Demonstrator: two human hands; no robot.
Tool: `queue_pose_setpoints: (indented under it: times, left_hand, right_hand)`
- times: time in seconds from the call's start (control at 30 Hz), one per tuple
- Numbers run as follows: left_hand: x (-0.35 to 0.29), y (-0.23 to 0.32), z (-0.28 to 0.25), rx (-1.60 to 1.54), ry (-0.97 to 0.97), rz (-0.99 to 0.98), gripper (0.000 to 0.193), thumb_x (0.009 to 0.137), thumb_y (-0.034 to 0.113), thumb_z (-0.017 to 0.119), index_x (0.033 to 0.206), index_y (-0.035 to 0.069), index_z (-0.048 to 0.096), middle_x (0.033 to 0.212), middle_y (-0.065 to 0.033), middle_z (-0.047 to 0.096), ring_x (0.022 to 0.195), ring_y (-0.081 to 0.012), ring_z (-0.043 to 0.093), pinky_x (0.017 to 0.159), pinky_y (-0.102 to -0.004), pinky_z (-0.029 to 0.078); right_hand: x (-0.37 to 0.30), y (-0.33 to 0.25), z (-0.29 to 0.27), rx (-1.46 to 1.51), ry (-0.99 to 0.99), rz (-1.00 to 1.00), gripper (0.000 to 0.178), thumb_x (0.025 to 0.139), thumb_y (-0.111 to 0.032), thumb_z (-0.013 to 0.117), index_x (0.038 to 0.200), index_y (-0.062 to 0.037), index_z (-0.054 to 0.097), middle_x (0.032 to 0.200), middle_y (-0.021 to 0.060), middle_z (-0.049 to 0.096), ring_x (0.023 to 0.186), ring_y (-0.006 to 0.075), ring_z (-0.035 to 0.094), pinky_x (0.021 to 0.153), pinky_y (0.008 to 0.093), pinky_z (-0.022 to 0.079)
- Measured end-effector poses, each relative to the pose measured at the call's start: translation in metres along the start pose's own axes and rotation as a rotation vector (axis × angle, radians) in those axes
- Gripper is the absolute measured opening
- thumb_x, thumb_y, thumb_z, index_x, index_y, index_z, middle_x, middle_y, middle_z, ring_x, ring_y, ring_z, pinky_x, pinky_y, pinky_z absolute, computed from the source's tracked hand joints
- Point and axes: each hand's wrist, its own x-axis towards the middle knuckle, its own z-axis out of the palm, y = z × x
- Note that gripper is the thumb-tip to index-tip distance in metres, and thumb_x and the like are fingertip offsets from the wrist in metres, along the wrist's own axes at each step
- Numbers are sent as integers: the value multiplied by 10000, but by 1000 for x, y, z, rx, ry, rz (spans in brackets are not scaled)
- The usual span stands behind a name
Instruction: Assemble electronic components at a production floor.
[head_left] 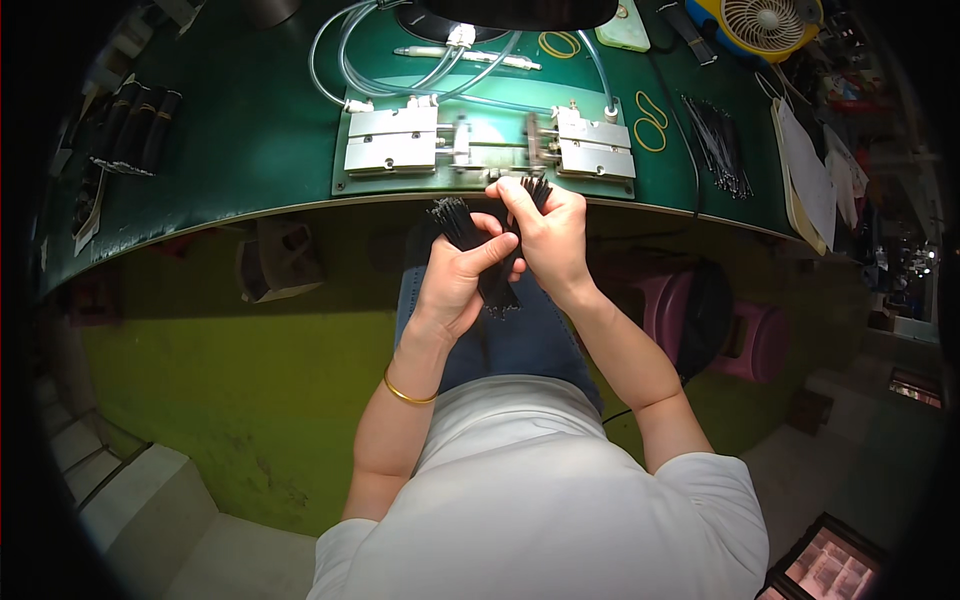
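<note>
In front of the bench edge, my left hand (pixel 458 272) is closed around a bundle of short black wires (pixel 456 221). Their ends fan out above the hand, and black ends also show below it. Close beside it, my right hand (pixel 548 232) grips another black wire bundle (pixel 536 188). Its thumb and forefinger pinch at the front edge of a clamping fixture (pixel 490 160); what lies between those fingertips is too small to make out. The fixture has two silver pneumatic cylinders, the left cylinder (pixel 392 138) and the right cylinder (pixel 594 143), facing each other on a plate.
Clear air hoses (pixel 345 55) loop behind the fixture, near a white pen (pixel 470 57). Yellow rubber bands (pixel 650 122) and loose black wires (pixel 716 145) lie to the right, below a small fan (pixel 765 25). Bundled black wires (pixel 140 125) rest at left. A pink stool (pixel 665 300) stands below.
</note>
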Motion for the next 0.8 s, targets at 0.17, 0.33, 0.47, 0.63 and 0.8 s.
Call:
queue_pose_setpoints:
  times: [0.17, 0.33, 0.47, 0.63, 0.8]
  left_hand:
    - [2, 0, -1, 5, -14, 6, 106, 762, 38, 616, 778, 48, 512, 715, -40, 551, 578, -134, 564, 524, -245, 464]
    - [3, -1, -1, 1, -29, 8, 104, 763, 39, 615, 778, 44, 512, 712, -40, 551, 582, -134, 565, 524, -249, 462]
    - [4, -1, -3, 7, -32, 14, 107, 761, 39, 617, 778, 45, 511, 711, -40, 549, 584, -135, 563, 526, -253, 461]
    - [3, 1, -2, 22, -18, -5, 95, 772, 41, 602, 785, 39, 508, 708, -40, 545, 594, -135, 563, 536, -254, 461]
    - [-2, 9, 2, -108, -111, -19, 94, 789, 37, 574, 855, 2, 516, 702, -41, 539, 610, -148, 569, 548, -251, 463]
  right_hand:
    - [-1, -1, 1, 45, 9, 55, 200, 816, -149, 555, 729, 19, 623, 493, -7, 505, 363, 33, 419, 312, 183, 294]
    - [1, -1, 1, 24, 10, 25, 211, 818, -152, 553, 715, 22, 614, 479, 0, 502, 333, 41, 414, 288, 187, 288]
    - [0, -2, 2, 29, 14, 38, 219, 820, -160, 553, 714, 23, 611, 474, 5, 502, 318, 46, 410, 275, 188, 283]
    - [0, 1, 2, 70, 11, 49, 237, 828, -184, 553, 716, 20, 597, 495, 27, 522, 308, 54, 417, 261, 189, 297]
    - [-3, -7, 3, 165, 10, 130, 245, 835, -199, 549, 720, 14, 583, 536, 51, 546, 311, 61, 429, 257, 192, 319]
